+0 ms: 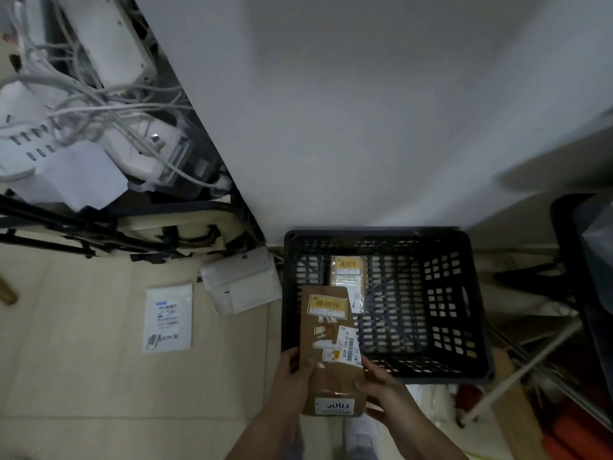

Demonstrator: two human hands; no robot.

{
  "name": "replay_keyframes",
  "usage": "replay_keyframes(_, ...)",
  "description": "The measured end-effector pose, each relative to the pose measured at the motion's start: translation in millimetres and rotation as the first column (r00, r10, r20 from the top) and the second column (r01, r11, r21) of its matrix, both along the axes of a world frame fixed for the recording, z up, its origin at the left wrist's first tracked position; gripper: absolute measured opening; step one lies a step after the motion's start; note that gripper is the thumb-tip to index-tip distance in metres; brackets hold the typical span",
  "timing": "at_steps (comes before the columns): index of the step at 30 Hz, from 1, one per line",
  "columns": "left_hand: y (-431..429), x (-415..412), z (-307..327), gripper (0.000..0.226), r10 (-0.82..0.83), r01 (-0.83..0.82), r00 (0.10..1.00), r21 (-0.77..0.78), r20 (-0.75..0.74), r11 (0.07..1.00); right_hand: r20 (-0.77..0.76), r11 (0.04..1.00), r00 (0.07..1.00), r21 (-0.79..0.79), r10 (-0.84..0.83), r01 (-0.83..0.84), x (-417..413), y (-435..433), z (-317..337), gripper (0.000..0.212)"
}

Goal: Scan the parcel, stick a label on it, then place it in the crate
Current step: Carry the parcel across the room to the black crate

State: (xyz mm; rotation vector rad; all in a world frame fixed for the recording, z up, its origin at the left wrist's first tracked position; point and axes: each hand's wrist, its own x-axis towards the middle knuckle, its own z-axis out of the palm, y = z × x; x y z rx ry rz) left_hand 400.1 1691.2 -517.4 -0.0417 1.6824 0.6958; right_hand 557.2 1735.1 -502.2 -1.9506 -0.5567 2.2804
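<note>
A brown cardboard parcel point(326, 330) with a yellow label near its top and white stickers lower down is held over the near left corner of the black plastic crate point(464, 327). My left hand point(293, 376) grips its left edge and my right hand point(381, 388) grips its lower right side. Inside the crate lies another brown parcel point(348, 272) with a yellow label, partly hidden by the held one.
On the beige floor left of the crate lie a white mailer point(168, 317) with a printed label and a white padded envelope point(242, 280). Cables and power strips point(83, 127) pile up at the upper left. A white wall stands behind; dark chair legs point(530, 277) are at the right.
</note>
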Motion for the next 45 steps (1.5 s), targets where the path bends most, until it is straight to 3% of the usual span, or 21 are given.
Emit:
replay_keyframes(6, 2.8, 11.3, -34.3, 0.032, -0.086, 0.088, 0.996, 0.095, -0.02, 0.992, -0.025, 0.986, 0.994, 0.129, 0.108, -0.104, 6.5, -3.5, -44.6, 0.079)
replay_keyframes(10, -6.6, 21.8, -63.7, 0.035, -0.246, 0.245, 0.962, -0.023, -0.121, 0.969, 0.067, 0.985, 0.994, 0.146, 0.087, -0.096, 4.6, -17.3, -73.7, 0.059)
replay_keyframes(12, -10.0, 25.9, -69.7, 0.033, -0.355, 0.346, 0.921, -0.087, -0.16, 0.934, 0.157, 0.98, 0.984, 0.166, 0.087, -0.113, 4.9, -20.3, -88.0, 0.063)
replay_keyframes(14, -11.4, 27.6, -79.1, 0.048, -0.438, 0.418, 0.88, -0.135, -0.185, 0.898, 0.194, 0.974, 0.978, 0.194, 0.081, -0.119, 7.2, -20.7, -106.1, 0.07)
replay_keyframes(17, -13.5, 26.8, -97.7, 0.044, -0.393, 0.373, 0.9, -0.134, -0.188, 0.918, 0.205, 0.968, 0.975, 0.217, 0.083, -0.128, 7.1, -19.5, -121.3, 0.066)
replay_keyframes(22, -5.0, 32.9, -96.5, 0.036, -0.272, 0.261, 0.959, -0.13, -0.075, 0.956, 0.191, 0.995, 0.98, 0.079, 0.05, -0.066, -5.4, -6.3, -110.2, 0.043)
replay_keyframes(27, -2.8, 37.1, -123.1, 0.051, -0.166, 0.166, 0.986, -0.031, -0.021, 0.986, 0.219, 1.0, 0.975, 0.013, 0.021, -0.025, -18.5, 0.0, -117.2, 0.043)
replay_keyframes(31, -25.4, 40.0, -194.6, 0.069, -0.162, 0.162, 0.987, -0.051, 0.006, 0.985, 0.164, 1.0, 0.986, 0.004, 0.019, -0.02, -20.8, 5.4, -119.1, 0.042)
replay_keyframes(33, -19.1, 35.0, -174.2, 0.067, -0.18, 0.181, 0.983, -0.062, 0.016, 0.981, 0.156, 1.0, 0.988, 0.014, 0.009, -0.011, -23.5, 1.9, -123.9, 0.047)
replay_keyframes(35, -2.5, 30.9, -126.5, 0.046, -0.211, 0.21, 0.978, -0.056, 0.002, 0.976, 0.173, 0.998, 0.985, 0.059, -0.017, 0.007, -27.7, -3.3, -127.0, 0.048)
replay_keyframes(37, 2.4, 30.5, -115.2, 0.039, -0.209, 0.208, 0.976, -0.031, -0.065, 0.978, 0.216, 0.992, 0.975, 0.124, -0.051, 0.025, -30.4, -5.4, -127.3, 0.047)
replay_keyframes(42, -1.2, 26.4, -111.3, 0.043, -0.167, 0.169, 0.983, 0.022, -0.072, 0.985, 0.268, 0.978, 0.963, 0.207, -0.035, -0.022, -27.0, 3.6, -127.8, 0.058)
replay_keyframes(45, 4.7, 23.5, -109.7, 0.055, -0.139, 0.137, 0.99, 0.076, 0.027, 0.988, 0.217, 0.971, 0.976, 0.237, -0.026, -0.027, -34.8, 14.0, -119.7, 0.059)
